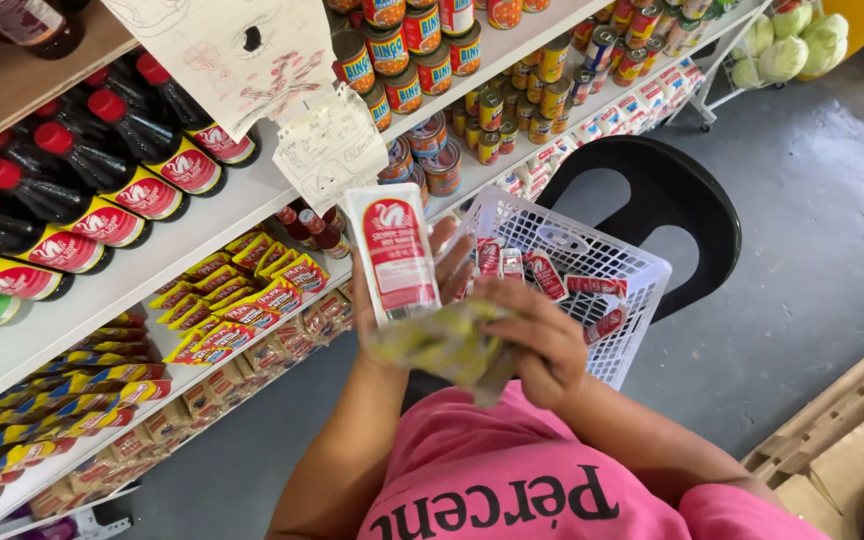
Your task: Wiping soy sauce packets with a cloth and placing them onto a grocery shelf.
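We note a white plastic lattice basket (620,300) on a black round stool (672,200), holding small red-and-white sachets (548,272). Our left hand (432,290) grips a flat, glossy red-and-white pouch (393,252) upright beside the basket. Our right hand (542,345) closes on a crumpled yellow-green cloth (442,345) against the pouch base

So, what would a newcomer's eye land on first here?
The red and white pouch held upright in the left hand, centre frame. Below it, the right hand rubs it with a yellow-green cloth. Behind sits a white basket of small red sachets on a black stool.
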